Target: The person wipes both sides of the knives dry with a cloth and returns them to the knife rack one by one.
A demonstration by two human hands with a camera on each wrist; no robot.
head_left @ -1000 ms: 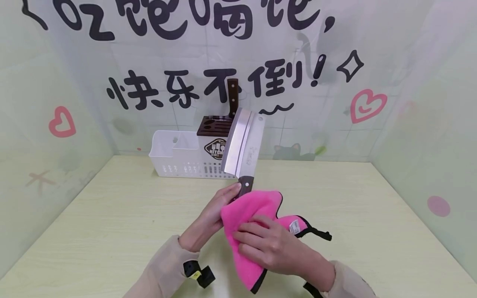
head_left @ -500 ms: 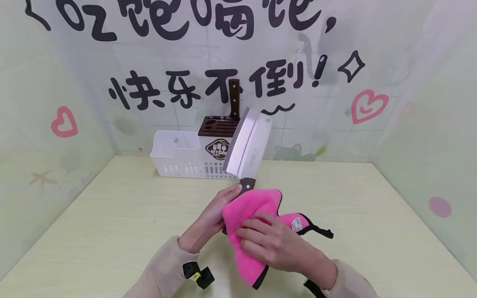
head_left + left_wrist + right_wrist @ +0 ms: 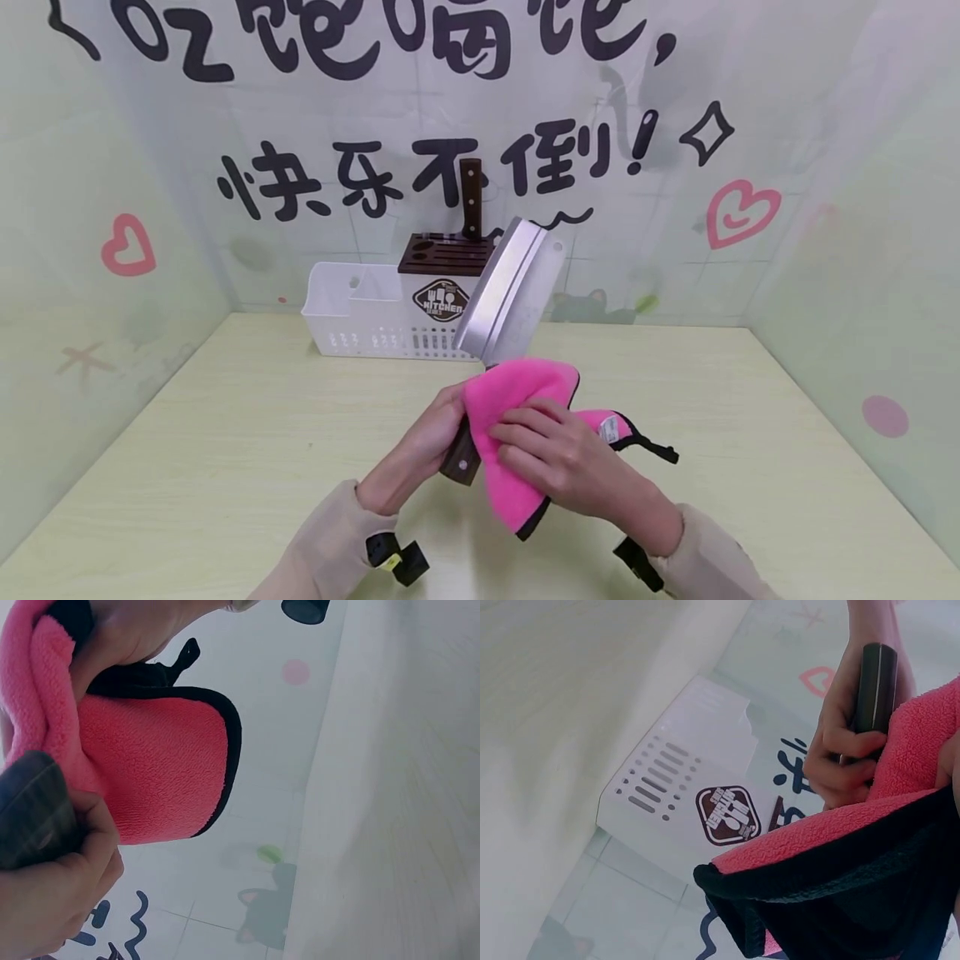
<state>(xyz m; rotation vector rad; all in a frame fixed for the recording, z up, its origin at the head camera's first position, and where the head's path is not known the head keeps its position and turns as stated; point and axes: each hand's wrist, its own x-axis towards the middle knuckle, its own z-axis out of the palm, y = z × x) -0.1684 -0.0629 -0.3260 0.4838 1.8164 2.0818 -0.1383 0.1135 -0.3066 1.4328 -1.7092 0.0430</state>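
Observation:
A cleaver [image 3: 506,292] points up and away in the head view, its broad steel blade tilted to the right. My left hand [image 3: 427,429] grips its dark handle [image 3: 462,458], whose butt end sticks out below the palm. A pink cloth [image 3: 517,392] with black edging lies over the upper part of the handle. My right hand [image 3: 558,454] holds the cloth bunched under its fingers and presses it against the handle. In the right wrist view, left-hand fingers [image 3: 847,754] curl round the handle. The cloth [image 3: 157,757] hangs beside the handle in the left wrist view.
Against the back wall stands a white knife holder [image 3: 360,325] with a brown slotted top [image 3: 442,254]. One brown-handled knife [image 3: 470,200] is upright in it. The pale wooden table [image 3: 225,467] runs between printed side walls.
My right hand and the cloth have moved up along the handle, uncovering its lower end. The cleaver's blade has tipped further right.

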